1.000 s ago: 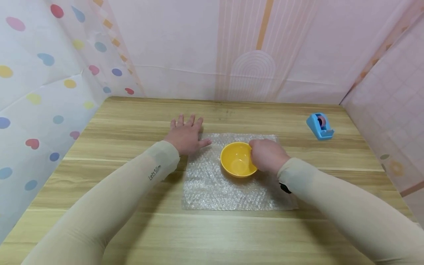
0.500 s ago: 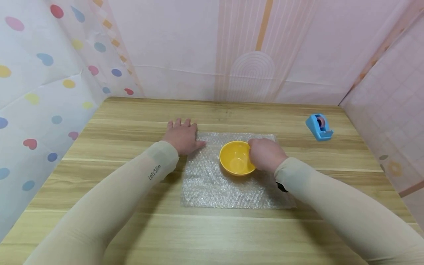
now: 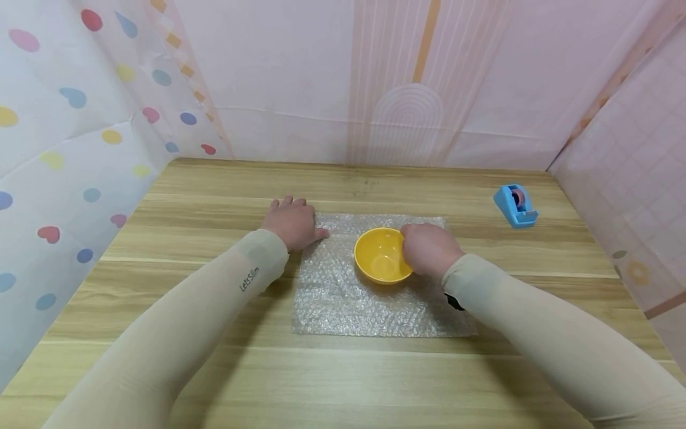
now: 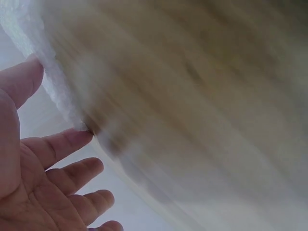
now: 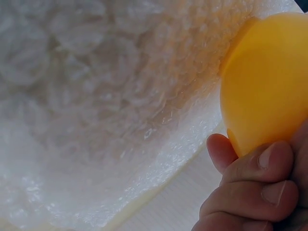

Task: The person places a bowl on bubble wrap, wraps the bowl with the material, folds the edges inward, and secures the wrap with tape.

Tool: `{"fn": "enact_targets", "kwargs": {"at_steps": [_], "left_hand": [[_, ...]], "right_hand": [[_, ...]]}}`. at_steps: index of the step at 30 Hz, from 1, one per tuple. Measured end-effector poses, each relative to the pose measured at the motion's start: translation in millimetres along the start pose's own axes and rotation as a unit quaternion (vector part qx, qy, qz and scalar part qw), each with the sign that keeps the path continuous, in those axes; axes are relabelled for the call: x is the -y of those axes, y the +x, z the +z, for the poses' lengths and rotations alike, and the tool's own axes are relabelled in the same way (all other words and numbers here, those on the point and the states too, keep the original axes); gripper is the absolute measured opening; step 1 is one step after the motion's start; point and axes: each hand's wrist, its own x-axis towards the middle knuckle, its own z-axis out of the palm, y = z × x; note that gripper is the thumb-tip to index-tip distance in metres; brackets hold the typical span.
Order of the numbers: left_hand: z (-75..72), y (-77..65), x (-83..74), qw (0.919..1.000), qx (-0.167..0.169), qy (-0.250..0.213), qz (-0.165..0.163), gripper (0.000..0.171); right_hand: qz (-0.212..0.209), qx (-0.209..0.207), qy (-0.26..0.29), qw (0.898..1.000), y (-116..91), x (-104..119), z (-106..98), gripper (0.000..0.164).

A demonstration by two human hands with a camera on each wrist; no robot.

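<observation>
A yellow bowl (image 3: 382, 257) stands upright on a sheet of bubble wrap (image 3: 343, 304) in the middle of the table. My right hand (image 3: 430, 249) pinches the bowl's right rim; in the right wrist view the fingers are curled by the yellow wall (image 5: 269, 72). At the sheet's far left corner lies my left hand (image 3: 292, 225), palm down, its fingers spread. The left thumb and index fingertip touch the edge of the bubble wrap (image 4: 53, 82) in the left wrist view.
A blue tape dispenser (image 3: 516, 205) with a pinkish roll stands at the back right of the wooden table (image 3: 343, 381). Patterned cloth walls (image 3: 289, 71) close off the back and both sides.
My left hand has drawn back slightly toward me and to the left, its fingers less stretched out. The right hand keeps its grip on the bowl, which has hardly moved.
</observation>
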Motion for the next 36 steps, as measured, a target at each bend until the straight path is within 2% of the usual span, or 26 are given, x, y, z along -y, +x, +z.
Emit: {"fn": "enact_targets", "kwargs": {"at_steps": [10,15,20,24,29,36], "left_hand": [[1.6,0.7,-1.9,0.9993,-0.021,-0.021,0.021,0.067],[2.1,0.0,-0.3,0.9985,-0.027,-0.036,0.033,0.047],[3.9,1.0,2.7,0.9948,-0.029,-0.093,0.03,0.033],[1.7,-1.9,1.7,0.9867,-0.039,-0.156,0.024,0.028],[-7.5,-10.7,-5.7,0.9716,-0.066,-0.225,0.03,0.021],[-16.5,-20.6,-21.7,0.9549,-0.107,-0.268,0.069,0.018]], "right_hand": [[-0.004,0.002,-0.003,1.0,0.9,-1.2,2.2,0.016],[-0.004,0.001,-0.004,1.0,1.5,-0.7,3.1,0.015],[0.002,0.006,0.001,1.0,2.1,0.1,3.8,0.015],[0.003,0.006,-0.001,1.0,2.8,0.2,4.5,0.016],[0.004,0.005,0.001,1.0,3.0,-0.5,4.4,0.016],[0.012,0.008,0.004,1.0,2.4,-0.4,2.3,0.018]]}}
